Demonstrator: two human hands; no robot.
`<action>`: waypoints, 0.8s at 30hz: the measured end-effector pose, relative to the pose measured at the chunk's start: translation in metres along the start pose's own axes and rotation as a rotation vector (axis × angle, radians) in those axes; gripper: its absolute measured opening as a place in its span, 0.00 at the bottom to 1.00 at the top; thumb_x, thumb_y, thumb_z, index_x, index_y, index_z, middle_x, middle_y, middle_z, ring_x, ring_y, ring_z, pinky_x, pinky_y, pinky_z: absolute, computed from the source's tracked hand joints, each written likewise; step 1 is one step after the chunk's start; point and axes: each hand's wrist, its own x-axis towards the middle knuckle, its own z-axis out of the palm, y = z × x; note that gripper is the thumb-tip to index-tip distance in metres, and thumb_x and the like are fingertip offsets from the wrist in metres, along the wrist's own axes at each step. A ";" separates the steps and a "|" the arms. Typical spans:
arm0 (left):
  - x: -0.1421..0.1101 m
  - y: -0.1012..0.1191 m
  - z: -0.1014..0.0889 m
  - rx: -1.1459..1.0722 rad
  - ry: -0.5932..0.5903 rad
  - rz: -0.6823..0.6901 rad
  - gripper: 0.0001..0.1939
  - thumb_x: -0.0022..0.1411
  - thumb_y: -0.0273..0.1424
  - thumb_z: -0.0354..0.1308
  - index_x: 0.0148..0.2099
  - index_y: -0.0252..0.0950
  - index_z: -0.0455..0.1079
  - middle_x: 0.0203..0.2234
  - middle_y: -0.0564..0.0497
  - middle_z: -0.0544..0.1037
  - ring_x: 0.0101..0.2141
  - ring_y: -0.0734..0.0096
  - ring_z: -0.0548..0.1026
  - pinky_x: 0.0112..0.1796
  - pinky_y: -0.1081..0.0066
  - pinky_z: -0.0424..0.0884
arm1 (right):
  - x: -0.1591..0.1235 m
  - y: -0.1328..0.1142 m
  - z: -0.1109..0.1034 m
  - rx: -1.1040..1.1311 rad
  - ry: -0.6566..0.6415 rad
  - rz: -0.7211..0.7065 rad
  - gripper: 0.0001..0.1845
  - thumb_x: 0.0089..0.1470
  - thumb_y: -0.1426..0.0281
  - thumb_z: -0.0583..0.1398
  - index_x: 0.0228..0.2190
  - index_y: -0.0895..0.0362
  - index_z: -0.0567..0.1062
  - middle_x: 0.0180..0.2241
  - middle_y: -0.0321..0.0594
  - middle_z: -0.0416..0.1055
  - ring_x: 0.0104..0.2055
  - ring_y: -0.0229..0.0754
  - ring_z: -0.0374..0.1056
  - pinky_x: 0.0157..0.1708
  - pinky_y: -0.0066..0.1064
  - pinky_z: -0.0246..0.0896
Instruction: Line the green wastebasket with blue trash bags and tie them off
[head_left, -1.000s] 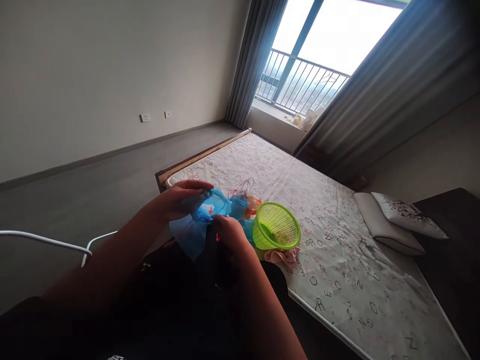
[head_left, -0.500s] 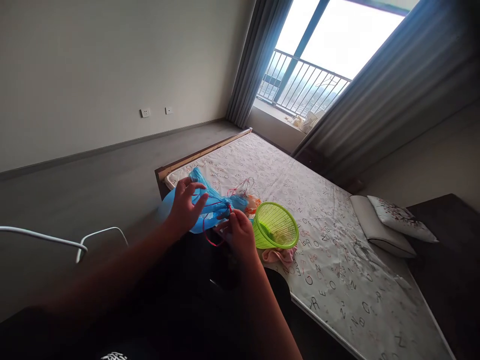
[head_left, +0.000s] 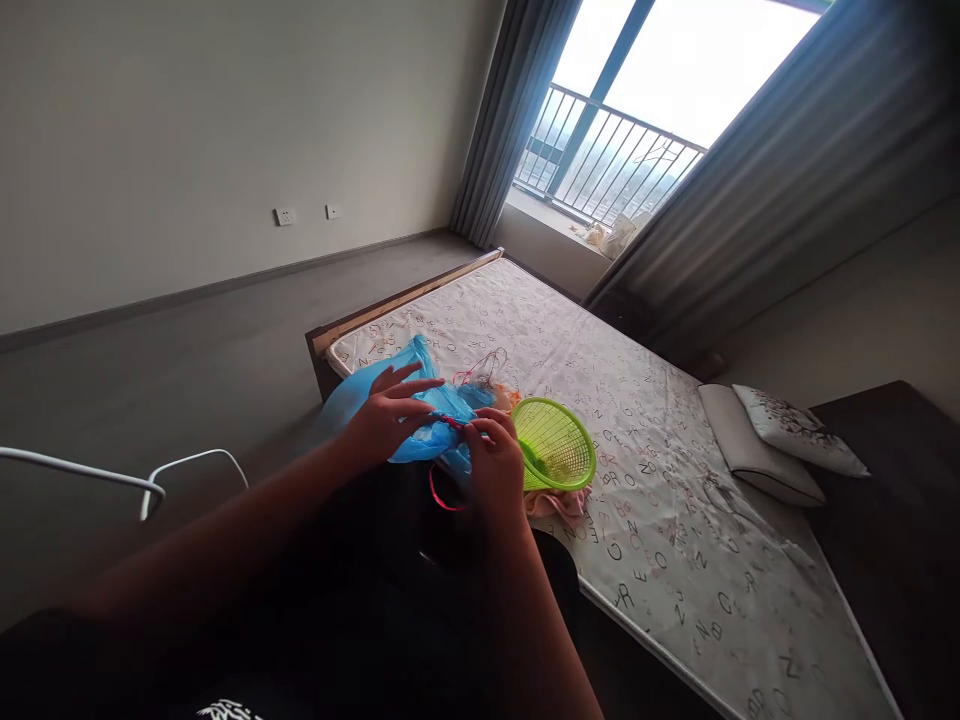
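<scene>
A thin blue plastic bag [head_left: 364,385] lies across my lap by the bed's edge, its gathered part between my hands. Red string [head_left: 452,422] runs along the gathered plastic, and a loop of it hangs below. My left hand [head_left: 390,412] pinches the string and plastic with thumb and forefinger, the other fingers stretched out. My right hand [head_left: 495,450] is closed on the string's other side, fingertips close to the left ones. Just right of it a lime-green plastic basket [head_left: 559,445] leans on a pink cloth [head_left: 559,505].
The bed's mattress [head_left: 660,470] has printed letters. Behind the bag lie more blue and orange plastic and red string [head_left: 491,365]. Pillows [head_left: 795,430] rest at the right. A white curved tube [head_left: 82,472] stands at left. Grey curtains [head_left: 487,130] flank the window.
My left hand has moved right to the red string, close to my right hand. The gathered plastic is now pulled together between them. The view has shifted slightly.
</scene>
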 end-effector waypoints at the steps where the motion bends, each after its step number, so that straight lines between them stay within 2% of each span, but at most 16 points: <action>1: 0.000 -0.001 -0.001 0.021 -0.010 0.010 0.09 0.70 0.38 0.63 0.36 0.48 0.84 0.55 0.52 0.83 0.67 0.53 0.69 0.71 0.42 0.49 | 0.000 0.000 -0.001 -0.028 0.008 -0.025 0.13 0.62 0.61 0.62 0.30 0.56 0.80 0.48 0.45 0.74 0.48 0.44 0.72 0.45 0.36 0.71; 5: 0.001 -0.002 -0.007 0.067 -0.033 0.066 0.08 0.71 0.38 0.62 0.39 0.51 0.84 0.52 0.55 0.84 0.64 0.56 0.72 0.72 0.44 0.44 | 0.000 -0.002 -0.006 -0.096 0.019 -0.081 0.12 0.64 0.63 0.60 0.30 0.54 0.77 0.44 0.43 0.78 0.49 0.45 0.73 0.54 0.40 0.66; 10: 0.002 0.010 -0.016 0.076 0.002 0.048 0.08 0.70 0.38 0.62 0.44 0.52 0.84 0.53 0.53 0.84 0.63 0.56 0.73 0.71 0.45 0.48 | -0.005 -0.007 -0.008 -0.110 -0.019 0.060 0.16 0.66 0.55 0.57 0.34 0.53 0.74 0.30 0.35 0.76 0.33 0.42 0.69 0.39 0.34 0.65; 13: 0.002 0.022 -0.019 0.026 -0.022 0.069 0.10 0.66 0.41 0.67 0.48 0.51 0.84 0.51 0.52 0.85 0.61 0.55 0.75 0.71 0.48 0.51 | -0.007 -0.010 -0.008 -0.080 -0.043 0.053 0.16 0.65 0.55 0.58 0.34 0.53 0.74 0.28 0.34 0.74 0.31 0.41 0.67 0.35 0.32 0.63; 15: 0.004 0.027 -0.019 -0.027 -0.059 0.101 0.10 0.66 0.40 0.68 0.49 0.51 0.84 0.46 0.52 0.86 0.55 0.57 0.80 0.69 0.50 0.55 | -0.008 -0.012 -0.007 -0.069 -0.070 0.028 0.15 0.64 0.56 0.58 0.35 0.54 0.75 0.28 0.34 0.74 0.31 0.40 0.67 0.34 0.31 0.63; 20: 0.010 0.028 -0.014 -0.143 -0.155 0.146 0.08 0.70 0.37 0.65 0.44 0.45 0.85 0.37 0.49 0.86 0.40 0.64 0.82 0.53 0.60 0.73 | -0.008 -0.011 -0.010 -0.053 -0.159 0.006 0.12 0.63 0.60 0.59 0.37 0.55 0.77 0.31 0.35 0.76 0.33 0.40 0.70 0.36 0.31 0.65; 24: 0.009 0.026 -0.012 -0.235 -0.280 0.156 0.08 0.70 0.34 0.64 0.43 0.38 0.85 0.36 0.47 0.84 0.36 0.70 0.81 0.41 0.72 0.76 | -0.009 -0.006 -0.009 -0.042 -0.164 -0.009 0.11 0.63 0.61 0.60 0.38 0.54 0.77 0.31 0.36 0.77 0.32 0.40 0.71 0.35 0.31 0.66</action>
